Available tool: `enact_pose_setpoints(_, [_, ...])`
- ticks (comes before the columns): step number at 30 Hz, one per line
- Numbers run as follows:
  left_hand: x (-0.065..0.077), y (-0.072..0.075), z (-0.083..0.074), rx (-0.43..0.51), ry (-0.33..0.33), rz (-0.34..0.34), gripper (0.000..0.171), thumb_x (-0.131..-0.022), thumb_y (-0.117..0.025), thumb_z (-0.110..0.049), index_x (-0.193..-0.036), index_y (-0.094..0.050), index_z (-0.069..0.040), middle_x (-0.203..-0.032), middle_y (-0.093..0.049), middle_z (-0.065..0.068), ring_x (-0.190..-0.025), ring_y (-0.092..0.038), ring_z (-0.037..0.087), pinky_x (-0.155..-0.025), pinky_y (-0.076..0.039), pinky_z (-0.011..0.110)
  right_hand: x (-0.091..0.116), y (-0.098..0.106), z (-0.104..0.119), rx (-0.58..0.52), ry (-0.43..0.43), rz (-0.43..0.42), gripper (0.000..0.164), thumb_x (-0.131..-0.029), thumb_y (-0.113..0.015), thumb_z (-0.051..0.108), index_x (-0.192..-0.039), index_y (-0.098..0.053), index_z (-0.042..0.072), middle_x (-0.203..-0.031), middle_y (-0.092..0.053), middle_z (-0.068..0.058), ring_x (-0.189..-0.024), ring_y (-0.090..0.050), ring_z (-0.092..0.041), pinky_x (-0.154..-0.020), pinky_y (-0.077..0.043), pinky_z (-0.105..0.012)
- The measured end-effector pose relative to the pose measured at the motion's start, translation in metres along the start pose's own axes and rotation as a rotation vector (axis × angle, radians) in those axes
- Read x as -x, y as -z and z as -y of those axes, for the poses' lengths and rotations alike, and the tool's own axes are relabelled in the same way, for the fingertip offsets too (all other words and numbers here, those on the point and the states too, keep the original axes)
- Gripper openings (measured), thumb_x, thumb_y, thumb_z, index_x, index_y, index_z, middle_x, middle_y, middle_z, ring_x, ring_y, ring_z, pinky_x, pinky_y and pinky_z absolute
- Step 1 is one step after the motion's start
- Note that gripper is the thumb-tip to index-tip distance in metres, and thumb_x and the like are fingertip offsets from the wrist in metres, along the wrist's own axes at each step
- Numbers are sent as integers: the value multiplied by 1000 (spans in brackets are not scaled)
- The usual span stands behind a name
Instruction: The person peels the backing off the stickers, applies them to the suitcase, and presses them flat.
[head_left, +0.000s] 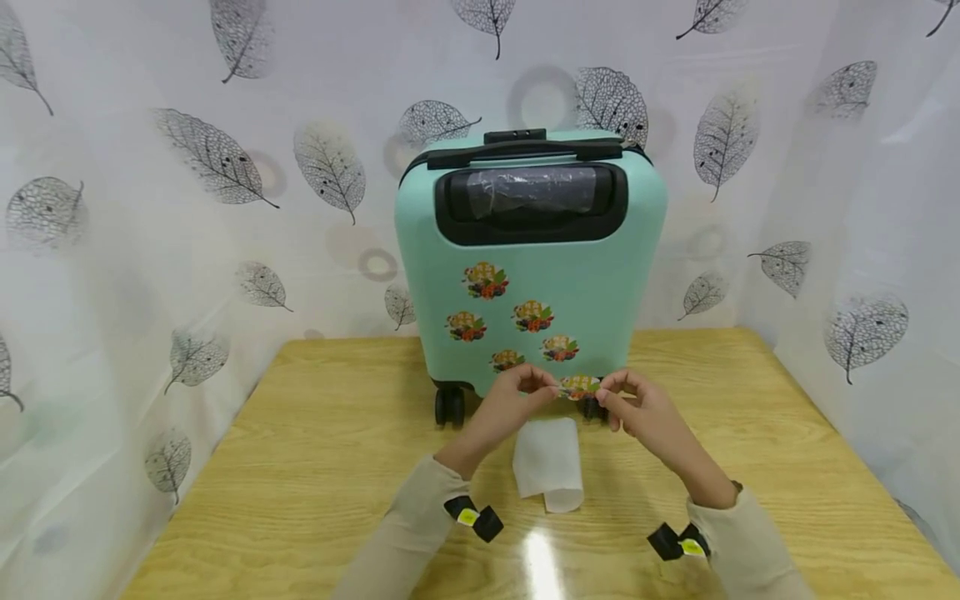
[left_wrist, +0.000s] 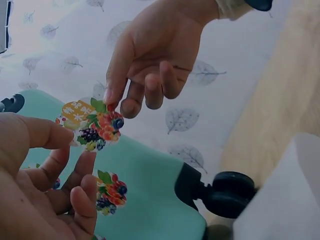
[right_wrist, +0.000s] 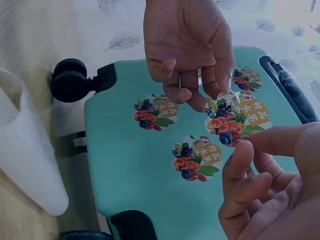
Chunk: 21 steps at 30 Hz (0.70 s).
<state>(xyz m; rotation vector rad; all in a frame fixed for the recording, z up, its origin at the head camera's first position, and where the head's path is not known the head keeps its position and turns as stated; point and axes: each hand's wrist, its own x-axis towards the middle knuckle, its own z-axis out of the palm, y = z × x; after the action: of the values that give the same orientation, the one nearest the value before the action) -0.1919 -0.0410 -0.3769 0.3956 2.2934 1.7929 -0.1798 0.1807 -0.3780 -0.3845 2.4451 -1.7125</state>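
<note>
A fruit sticker [head_left: 579, 387] with berries, leaves and a yellow patch is stretched between both hands, just in front of the suitcase's lower edge. My left hand [head_left: 517, 400] pinches one edge of it between thumb and forefinger. On the opposite edge, my right hand [head_left: 637, 408] pinches it the same way. The mint-green suitcase [head_left: 420, 250] stands upright behind the hands. Several matching stickers are on its front, among them one sticker [head_left: 486, 281] at upper left and another sticker [right_wrist: 197, 158] near the hands in the right wrist view.
A curled sheet of white paper [head_left: 547, 458] lies on the wooden table [head_left: 315, 467] between the forearms. Black wheels [head_left: 450, 407] hold the suitcase up. Leaf-patterned white sheeting [head_left: 330, 275] hangs behind and at both sides.
</note>
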Motion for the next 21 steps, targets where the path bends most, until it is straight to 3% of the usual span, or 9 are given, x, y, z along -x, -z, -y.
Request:
enact_pose_setpoints(7, [-6, 2, -15, 9, -15, -39, 14, -96, -59, -22, -102, -65, -11, -99, -58, 1, -80, -49, 15, -68, -42, 31, -10, 7, 12, 6, 11, -43, 26, -99, -54, 30, -108, -54, 6, -92, -53, -3, -57, -52, -9, -49, -40, -27])
enact_pose_setpoints(10, [-8, 3, -19, 23, -41, -51, 14, -97, -59, -20, -103, -64, -10, -79, -54, -2, -63, -41, 14, -60, -37, 28, -13, 9, 18, -7, 33, -44, 28, -99, -54, 30, -109, -53, 4, -93, -52, -2, -55, -47, -9, -52, -41, -28])
enact_pose_setpoints(14, [-12, 6, -24, 25, -89, -68, 15, -97, -57, -19, -106, -62, -8, -56, -37, -4, -47, -26, 13, -49, -29, 27, -18, 10, 24, 10, 55, -62, 28, -99, -54, 28, -110, -53, 2, -84, -52, 3, -50, -38, -8, -50, -39, -28])
enact_pose_setpoints(16, [-14, 7, -28, 22, -98, -77, 16, -97, -56, -20, -107, -61, -9, -51, -33, -4, -44, -22, 12, -46, -26, 27, -21, 11, 27, 12, 61, -72, 27, -99, -53, 28, -111, -53, 3, -79, -52, 6, -49, -36, -7, -49, -38, -27])
enact_pose_setpoints(21, [-20, 9, -35, 64, -64, -70, 17, -97, -57, -23, -109, -60, -11, -52, -39, -4, -45, -24, 12, -45, -24, 26, -26, 14, 33, -2, 84, -94, 23, -100, -53, 25, -109, -53, 4, -75, -53, 11, -50, -37, -6, -50, -37, -26])
